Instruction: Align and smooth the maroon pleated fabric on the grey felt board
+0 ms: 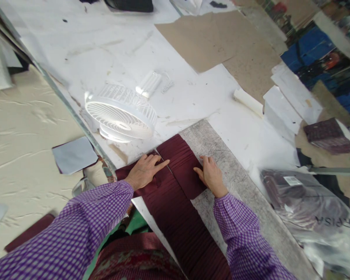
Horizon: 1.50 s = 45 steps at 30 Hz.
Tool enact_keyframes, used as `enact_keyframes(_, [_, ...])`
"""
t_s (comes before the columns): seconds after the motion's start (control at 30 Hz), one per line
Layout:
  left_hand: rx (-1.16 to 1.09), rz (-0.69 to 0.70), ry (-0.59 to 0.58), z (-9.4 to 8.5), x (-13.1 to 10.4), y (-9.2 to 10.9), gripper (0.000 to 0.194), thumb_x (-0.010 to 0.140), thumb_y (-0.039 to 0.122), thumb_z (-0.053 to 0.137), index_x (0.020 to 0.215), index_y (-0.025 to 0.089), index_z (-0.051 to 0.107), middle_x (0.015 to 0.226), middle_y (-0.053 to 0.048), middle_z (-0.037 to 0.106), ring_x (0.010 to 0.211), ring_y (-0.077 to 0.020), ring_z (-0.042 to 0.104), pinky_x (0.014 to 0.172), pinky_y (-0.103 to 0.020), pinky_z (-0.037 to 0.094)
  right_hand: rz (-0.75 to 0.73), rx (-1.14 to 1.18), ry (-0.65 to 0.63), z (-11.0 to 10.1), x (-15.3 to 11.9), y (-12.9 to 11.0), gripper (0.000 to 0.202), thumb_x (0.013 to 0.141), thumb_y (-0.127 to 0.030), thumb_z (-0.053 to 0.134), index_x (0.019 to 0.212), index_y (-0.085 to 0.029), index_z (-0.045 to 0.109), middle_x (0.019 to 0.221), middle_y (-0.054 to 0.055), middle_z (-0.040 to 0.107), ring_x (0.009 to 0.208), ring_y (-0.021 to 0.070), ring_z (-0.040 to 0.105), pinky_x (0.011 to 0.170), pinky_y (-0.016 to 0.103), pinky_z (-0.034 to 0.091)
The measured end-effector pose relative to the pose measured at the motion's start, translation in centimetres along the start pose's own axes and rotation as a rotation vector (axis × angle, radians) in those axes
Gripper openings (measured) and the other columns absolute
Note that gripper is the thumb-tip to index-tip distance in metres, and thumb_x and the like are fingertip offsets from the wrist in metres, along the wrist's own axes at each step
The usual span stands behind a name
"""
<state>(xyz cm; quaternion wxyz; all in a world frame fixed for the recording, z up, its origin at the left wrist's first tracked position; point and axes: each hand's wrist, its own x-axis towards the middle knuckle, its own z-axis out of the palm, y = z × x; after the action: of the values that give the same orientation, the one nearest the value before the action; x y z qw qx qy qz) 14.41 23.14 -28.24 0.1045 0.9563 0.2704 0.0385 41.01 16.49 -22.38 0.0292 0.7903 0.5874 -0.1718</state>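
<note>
My left hand (146, 171) lies on a long maroon pleated strip (175, 214), its pointing finger stretched out near the seam line with a second piece. That smaller maroon panel (182, 163) lies against the strip's far right side. At the panel's right edge rests my right hand (211, 175), thumb and pointing finger apart, the fingertips touching or very near the edge. Both maroon pieces lie on a grey mottled board (221, 155). Part of the maroon material under my left palm is hidden.
A white fan (121, 116) stands just beyond the maroon pieces. Brown paper (210, 39) and a rolled white sheet (247, 103) lie farther back. On the right is a clear plastic bag (312, 217) with maroon contents. A beige covered surface (32, 136) stretches along the left.
</note>
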Motion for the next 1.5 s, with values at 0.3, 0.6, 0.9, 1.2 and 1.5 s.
enact_keyframes(0.3, [-0.021, -0.004, 0.001, -0.1, 0.1, 0.0, 0.064, 0.078, -0.001, 0.039, 0.138, 0.022, 0.038, 0.111, -0.012, 0.053, 0.093, -0.0252, 0.048, 0.078, -0.040, 0.037, -0.607, 0.017, -0.087, -0.2, 5.2, -2.7, 0.026, 0.086, -0.033, 0.061, 0.110, -0.024, 0.062, 0.112, 0.007, 0.060, 0.106, 0.0263, 0.046, 0.091, 0.039, 0.037])
enact_keyframes(0.6, [-0.048, -0.008, 0.004, -0.1, 0.0, -0.1, 0.064, 0.078, 0.000, 0.042, 0.138, 0.022, 0.039, 0.112, -0.012, 0.053, 0.094, -0.0254, 0.049, 0.079, -0.040, 0.037, -0.681, 0.036, -0.168, 0.3, 7.2, -2.6, 0.011, 0.084, -0.027, 0.064, 0.091, -0.018, 0.065, 0.090, 0.004, 0.064, 0.088, 0.0201, 0.052, 0.080, 0.030, 0.037])
enact_keyframes(0.9, [-0.051, -0.011, -0.006, 0.1, 0.1, -0.1, 0.062, 0.080, 0.000, 0.039, 0.139, 0.023, 0.037, 0.113, -0.012, 0.053, 0.095, -0.0252, 0.049, 0.080, -0.040, 0.036, -0.676, -0.016, -0.196, 0.0, 7.8, -3.1, 0.013, 0.088, -0.026, 0.058, 0.083, -0.018, 0.067, 0.087, 0.004, 0.064, 0.085, 0.0193, 0.051, 0.077, 0.029, 0.034])
enact_keyframes(1.2, [-0.044, -0.012, -0.018, -0.2, 0.1, -0.2, 0.063, 0.079, 0.000, 0.039, 0.138, 0.022, 0.037, 0.114, -0.012, 0.052, 0.095, -0.0252, 0.048, 0.080, -0.040, 0.036, -0.661, -0.139, -0.214, -0.4, 7.7, -4.2, 0.014, 0.089, -0.023, 0.055, 0.083, -0.017, 0.066, 0.089, 0.006, 0.064, 0.085, 0.0211, 0.052, 0.076, 0.030, 0.033])
enact_keyframes(1.5, [0.003, 0.016, -0.035, -0.5, 0.1, 0.0, 0.077, 0.080, -0.001, 0.037, 0.145, 0.033, 0.016, 0.110, -0.011, 0.051, 0.091, -0.0246, 0.048, 0.077, -0.040, 0.035, -0.598, -0.209, -0.179, -0.1, 7.2, -5.1, 0.014, 0.086, -0.020, 0.052, 0.081, -0.016, 0.065, 0.089, 0.010, 0.064, 0.088, 0.0243, 0.052, 0.075, 0.034, 0.033])
